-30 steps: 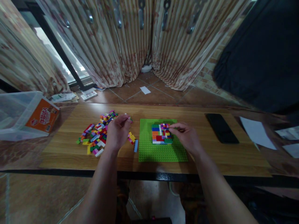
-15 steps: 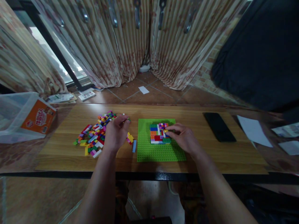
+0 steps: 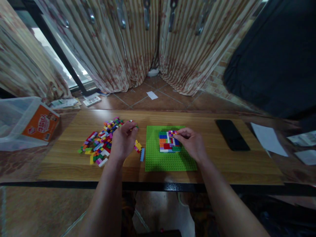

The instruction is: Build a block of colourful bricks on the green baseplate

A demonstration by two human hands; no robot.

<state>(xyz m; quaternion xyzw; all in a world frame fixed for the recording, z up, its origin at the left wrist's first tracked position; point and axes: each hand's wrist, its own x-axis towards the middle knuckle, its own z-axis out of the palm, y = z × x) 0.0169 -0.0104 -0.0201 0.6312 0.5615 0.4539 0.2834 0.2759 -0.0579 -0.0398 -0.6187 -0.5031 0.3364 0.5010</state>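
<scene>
My right hand reaches over a block of colourful toy bricks on the green baseplate. Its thumb and forefinger pinch what looks like a small yellowish toy brick at the block's upper right, mostly hidden by the fingertips. My left hand is held closed between the baseplate and a heap of loose bricks; whatever is between its fingertips cannot be made out. Close to that hand lie some yellow bricks and a light blue brick.
A black phone lies at the right on the wooden table. Beyond the table's left end stands a clear plastic bin with an orange label. White paper is at the right, and striped curtains hang behind.
My right hand has shifted slightly up and left over the brick block. The yellow bit by its fingertips has moved too, and a blue part below shows more. My left hand is nearly still.
</scene>
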